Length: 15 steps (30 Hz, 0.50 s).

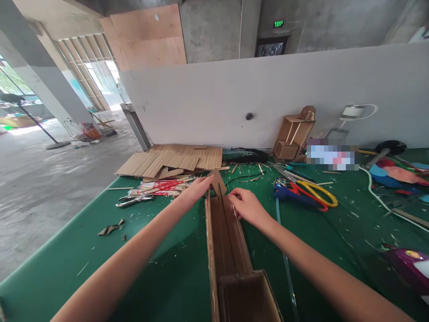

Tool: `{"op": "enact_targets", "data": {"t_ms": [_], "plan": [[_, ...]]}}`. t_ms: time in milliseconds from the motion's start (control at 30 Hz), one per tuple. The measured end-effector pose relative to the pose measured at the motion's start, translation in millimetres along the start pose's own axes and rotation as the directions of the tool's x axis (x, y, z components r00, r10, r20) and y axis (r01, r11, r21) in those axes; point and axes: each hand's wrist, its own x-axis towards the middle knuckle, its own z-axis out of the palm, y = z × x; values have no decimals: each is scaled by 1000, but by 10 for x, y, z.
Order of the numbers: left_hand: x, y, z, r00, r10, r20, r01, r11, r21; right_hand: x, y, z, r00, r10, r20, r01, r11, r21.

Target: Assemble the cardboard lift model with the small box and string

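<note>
- Left hand (pixel 200 185) pinched the cardboard flap (pixel 219 182); right hand (pixel 247 203) pinched what seemed a thin pale strand (pixel 234 212).
- Long cardboard box (pixel 219 243) lay between them, on the green table (pixel 177 277).
- Step, apparently: working strand at flap; next move called for steady hold.

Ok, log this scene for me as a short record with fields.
Left hand: the left hand has its fingers at the small cardboard piece; grip unclear
Right hand: the right hand is curled, apparently pinching a thin pale strand
Main object: long cardboard structure, open on top, box-like compartment at its near end
Surface: green table, littered with scraps
Left side: metal tool, flat cardboard sheets farther back
Right edge: purple-and-white object
Against wall: upright cardboard structure
</note>
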Motion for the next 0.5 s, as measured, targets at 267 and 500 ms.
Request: {"op": "enact_targets", "data": {"t_ms": [267, 500], "plan": [[93, -89, -34, 998, 46, -31, -45, 999, 12, 18, 77, 43, 997, 72, 11, -73, 996, 53], [200, -105, -18, 972, 68, -223, -72, 997, -8, 10, 89, 49, 997, 72, 1, -72, 994, 82]]}}
